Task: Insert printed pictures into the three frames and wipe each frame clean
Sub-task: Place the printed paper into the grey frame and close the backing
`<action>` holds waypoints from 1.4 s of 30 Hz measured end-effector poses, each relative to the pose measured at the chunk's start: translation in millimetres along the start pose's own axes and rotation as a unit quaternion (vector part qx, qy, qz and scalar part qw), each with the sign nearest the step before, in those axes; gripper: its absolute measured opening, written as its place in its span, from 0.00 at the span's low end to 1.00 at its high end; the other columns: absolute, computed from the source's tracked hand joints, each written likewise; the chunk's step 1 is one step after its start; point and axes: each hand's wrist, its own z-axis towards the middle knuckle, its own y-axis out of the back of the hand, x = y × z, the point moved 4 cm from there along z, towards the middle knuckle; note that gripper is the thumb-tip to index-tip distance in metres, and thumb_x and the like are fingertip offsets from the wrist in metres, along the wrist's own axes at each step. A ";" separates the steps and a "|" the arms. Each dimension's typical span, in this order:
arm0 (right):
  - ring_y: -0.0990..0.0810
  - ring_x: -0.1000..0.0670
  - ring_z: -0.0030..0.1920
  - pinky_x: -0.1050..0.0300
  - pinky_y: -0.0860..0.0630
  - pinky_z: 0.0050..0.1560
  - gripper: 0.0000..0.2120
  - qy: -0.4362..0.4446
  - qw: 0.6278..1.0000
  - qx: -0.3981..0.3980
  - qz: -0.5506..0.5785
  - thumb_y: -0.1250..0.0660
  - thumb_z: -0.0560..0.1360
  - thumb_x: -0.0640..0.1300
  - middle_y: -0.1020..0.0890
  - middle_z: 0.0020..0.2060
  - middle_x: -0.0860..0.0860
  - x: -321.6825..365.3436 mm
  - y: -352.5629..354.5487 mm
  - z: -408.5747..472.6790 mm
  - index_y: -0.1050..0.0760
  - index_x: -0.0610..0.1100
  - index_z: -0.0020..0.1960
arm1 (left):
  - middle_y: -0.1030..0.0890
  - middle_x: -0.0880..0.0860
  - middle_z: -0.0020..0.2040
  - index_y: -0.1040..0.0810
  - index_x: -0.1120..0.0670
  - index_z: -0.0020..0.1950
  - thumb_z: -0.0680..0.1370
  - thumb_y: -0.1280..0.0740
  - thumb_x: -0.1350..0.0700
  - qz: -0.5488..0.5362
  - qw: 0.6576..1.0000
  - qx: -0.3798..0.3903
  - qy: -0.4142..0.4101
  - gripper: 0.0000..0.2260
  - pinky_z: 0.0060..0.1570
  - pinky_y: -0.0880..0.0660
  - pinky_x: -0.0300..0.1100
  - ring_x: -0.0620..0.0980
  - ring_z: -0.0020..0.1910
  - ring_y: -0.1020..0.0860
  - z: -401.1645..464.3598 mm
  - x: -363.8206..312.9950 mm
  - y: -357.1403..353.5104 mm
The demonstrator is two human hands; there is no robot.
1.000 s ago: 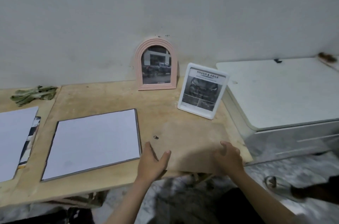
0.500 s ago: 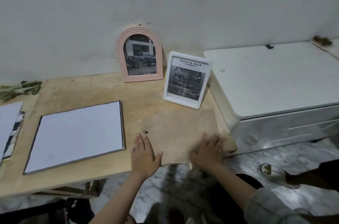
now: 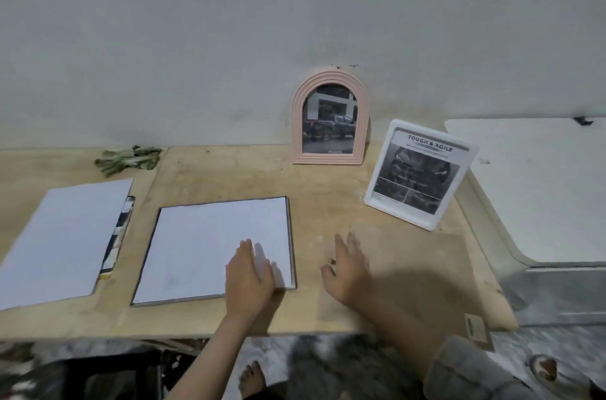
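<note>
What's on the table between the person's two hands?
Head view: only bare wooden tabletop between left hand and right hand.

Your left hand (image 3: 249, 278) lay flat, fingers straight and together, pointing away from you, forearm bare. Just to its right, your right hand (image 3: 347, 271) was open, fingers spread, its wrist leading to a grey sleeve (image 3: 472, 370).

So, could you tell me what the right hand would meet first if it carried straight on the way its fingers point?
The right hand points away from the person, towards the wall. Going straight on, it would probably meet the pink arched frame first, passing left of the white frame, though depth is unclear.
</note>
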 end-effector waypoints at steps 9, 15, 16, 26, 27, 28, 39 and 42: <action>0.31 0.32 0.66 0.30 0.31 0.60 0.31 0.089 0.992 0.030 -0.079 0.37 0.69 0.52 0.29 0.66 0.35 108.9 -62.7 55.8 0.31 0.35 0.68 | 0.29 0.67 0.65 0.34 0.68 0.66 0.75 0.35 0.50 0.097 0.988 0.005 0.121 0.28 0.64 0.32 0.54 0.63 0.64 0.30 72.5 114.8 87.9; 0.43 0.37 0.73 0.42 0.41 0.68 0.39 0.008 0.995 0.006 -0.103 0.44 0.68 0.59 0.40 0.73 0.38 122.2 -73.2 55.0 0.40 0.38 0.73 | 0.38 0.68 0.71 0.39 0.67 0.71 0.75 0.36 0.51 0.153 0.983 0.027 0.094 0.31 0.69 0.38 0.54 0.64 0.71 0.38 79.1 123.0 95.3; 0.47 0.40 0.74 0.44 0.45 0.70 0.39 -0.001 0.995 0.006 -0.098 0.47 0.70 0.60 0.45 0.75 0.40 123.7 -75.4 53.3 0.45 0.40 0.75 | 0.41 0.67 0.73 0.42 0.66 0.73 0.76 0.37 0.51 0.151 0.984 0.030 0.091 0.32 0.71 0.41 0.52 0.63 0.73 0.42 78.6 122.7 96.2; 0.41 0.42 0.72 0.46 0.41 0.70 0.40 -0.030 0.999 -0.037 -0.026 0.37 0.69 0.57 0.37 0.71 0.42 132.2 -73.4 50.7 0.44 0.38 0.74 | 0.34 0.62 0.69 0.37 0.64 0.69 0.70 0.31 0.52 0.071 0.993 0.007 0.093 0.32 0.65 0.34 0.52 0.61 0.69 0.36 81.4 127.4 101.2; 0.39 0.41 0.71 0.45 0.40 0.70 0.39 -0.031 0.999 -0.041 -0.014 0.35 0.69 0.55 0.36 0.70 0.42 133.1 -72.6 49.7 0.43 0.38 0.74 | 0.34 0.61 0.69 0.37 0.63 0.69 0.70 0.31 0.52 0.068 0.993 0.007 0.093 0.32 0.65 0.34 0.52 0.60 0.68 0.36 81.4 126.8 101.8; 0.37 0.41 0.70 0.45 0.37 0.69 0.38 -0.027 0.998 -0.048 0.002 0.33 0.70 0.53 0.34 0.69 0.42 134.4 -71.9 48.6 0.42 0.38 0.73 | 0.34 0.60 0.69 0.38 0.63 0.70 0.70 0.30 0.52 0.069 0.993 0.008 0.094 0.33 0.64 0.34 0.52 0.60 0.68 0.36 80.7 125.9 102.7; 0.28 0.43 0.60 0.54 0.30 0.54 0.34 -0.035 0.983 -0.093 0.155 0.28 0.69 0.43 0.28 0.60 0.42 137.2 -53.6 41.0 0.38 0.38 0.71 | 0.33 0.62 0.65 0.39 0.60 0.71 0.73 0.30 0.48 0.045 0.976 -0.010 0.214 0.33 0.54 0.29 0.52 0.64 0.64 0.31 86.0 121.1 128.5; 0.26 0.45 0.50 0.57 0.31 0.45 0.26 -0.111 0.960 -0.085 0.241 0.28 0.69 0.41 0.26 0.50 0.45 129.0 -43.1 41.2 0.32 0.38 0.63 | 0.31 0.62 0.64 0.36 0.61 0.67 0.73 0.31 0.48 0.059 0.971 0.009 0.230 0.29 0.53 0.28 0.52 0.63 0.63 0.31 85.7 122.9 130.2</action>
